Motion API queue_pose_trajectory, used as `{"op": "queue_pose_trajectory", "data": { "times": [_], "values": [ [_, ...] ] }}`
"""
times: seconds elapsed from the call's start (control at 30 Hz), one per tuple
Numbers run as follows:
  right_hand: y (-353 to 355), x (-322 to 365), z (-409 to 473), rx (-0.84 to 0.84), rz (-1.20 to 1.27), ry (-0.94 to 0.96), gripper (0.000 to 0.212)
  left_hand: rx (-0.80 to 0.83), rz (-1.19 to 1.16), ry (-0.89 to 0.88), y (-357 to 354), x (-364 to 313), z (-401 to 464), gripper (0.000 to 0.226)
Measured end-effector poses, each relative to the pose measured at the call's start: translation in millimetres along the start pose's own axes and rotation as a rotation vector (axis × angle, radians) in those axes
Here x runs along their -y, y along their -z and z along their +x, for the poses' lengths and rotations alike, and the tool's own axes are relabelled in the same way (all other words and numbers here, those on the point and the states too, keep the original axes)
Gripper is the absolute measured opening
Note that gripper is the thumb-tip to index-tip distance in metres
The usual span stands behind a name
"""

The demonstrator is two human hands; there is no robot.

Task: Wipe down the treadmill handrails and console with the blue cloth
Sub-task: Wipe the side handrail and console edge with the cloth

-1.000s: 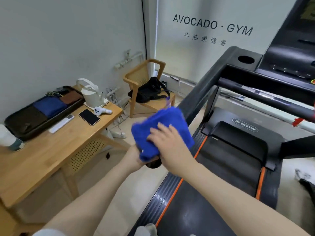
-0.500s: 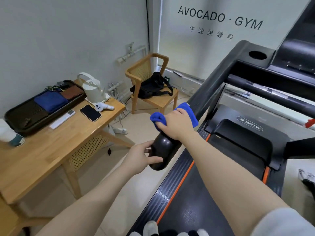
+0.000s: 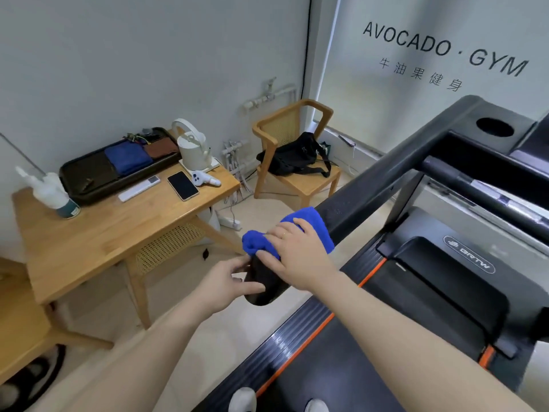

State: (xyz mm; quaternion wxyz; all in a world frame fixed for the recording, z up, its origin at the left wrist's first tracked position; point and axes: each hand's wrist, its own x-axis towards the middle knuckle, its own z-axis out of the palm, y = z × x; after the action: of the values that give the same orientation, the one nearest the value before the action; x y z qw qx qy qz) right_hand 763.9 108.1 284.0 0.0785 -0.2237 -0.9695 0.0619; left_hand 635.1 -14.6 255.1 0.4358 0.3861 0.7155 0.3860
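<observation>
Right hand (image 3: 300, 257) clamped over the blue cloth (image 3: 285, 233), wrapped on the left handrail (image 3: 371, 188) near its rounded end. Left hand (image 3: 225, 286) curled around that end cap, steadying. Best kept wrapped tight, dragged in long strokes up toward the console (image 3: 505, 138), cloth covering top and underside. Counting: two hands, one cloth in play, one more blue towel in the tray (image 3: 77, 176) at the desk (image 3: 104, 236) back edge.
</observation>
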Motion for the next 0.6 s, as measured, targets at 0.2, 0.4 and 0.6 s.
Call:
{"op": "queue_pose_trajectory", "data": {
  "times": [0.2, 0.4, 0.6],
  "values": [
    [31.3, -53.3, 63.2, 0.346, -0.087, -0.271, 0.044, -0.004, -0.027, 0.014, -7.7, 1.1, -7.1, 0.062],
    [16.6, 8.2, 56.4, 0.453, -0.136, -0.060, 0.040, -0.062, 0.182, 0.154, 11.3, 16.0, -12.9, 0.046],
    [-6.1, 63.4, 24.5, 0.357, -0.441, 0.323, 0.044, -0.270, 0.372, 0.186, 67.8, 22.1, -15.7, 0.030]
  ]
}}
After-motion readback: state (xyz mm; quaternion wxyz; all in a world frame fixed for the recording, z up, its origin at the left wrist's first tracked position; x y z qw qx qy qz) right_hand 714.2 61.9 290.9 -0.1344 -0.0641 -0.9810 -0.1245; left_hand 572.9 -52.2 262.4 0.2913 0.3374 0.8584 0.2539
